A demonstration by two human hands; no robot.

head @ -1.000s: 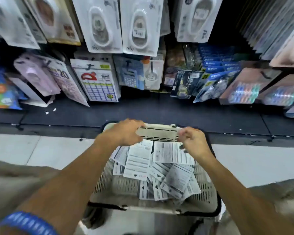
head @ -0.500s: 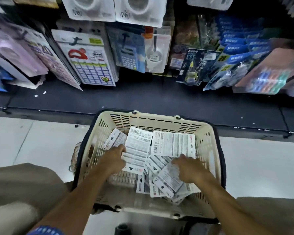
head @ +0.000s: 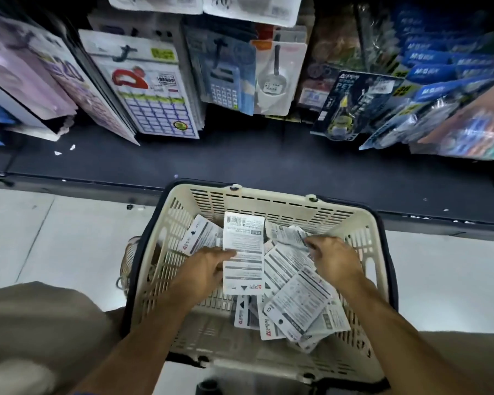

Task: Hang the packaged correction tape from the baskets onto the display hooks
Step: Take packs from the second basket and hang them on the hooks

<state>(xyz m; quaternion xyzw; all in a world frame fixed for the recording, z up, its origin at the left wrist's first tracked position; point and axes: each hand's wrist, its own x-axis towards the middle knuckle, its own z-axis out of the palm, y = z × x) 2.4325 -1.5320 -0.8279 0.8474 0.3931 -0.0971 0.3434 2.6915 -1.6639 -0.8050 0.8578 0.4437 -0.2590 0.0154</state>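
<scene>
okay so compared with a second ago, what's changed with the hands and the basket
Both hands left the far rim of the basket and went down among the packets. The left hand now grips the edge of an upright white packet; the right hand pinches a crumpled packet near the far wall. The camera view tipped downward. The basket stayed on the floor by the shelf, and the remaining loose packets lie much as before.

Both hands reach into a basket on the floor: packages lie between the left hand and right hand, with a shelf beyond them.
</scene>
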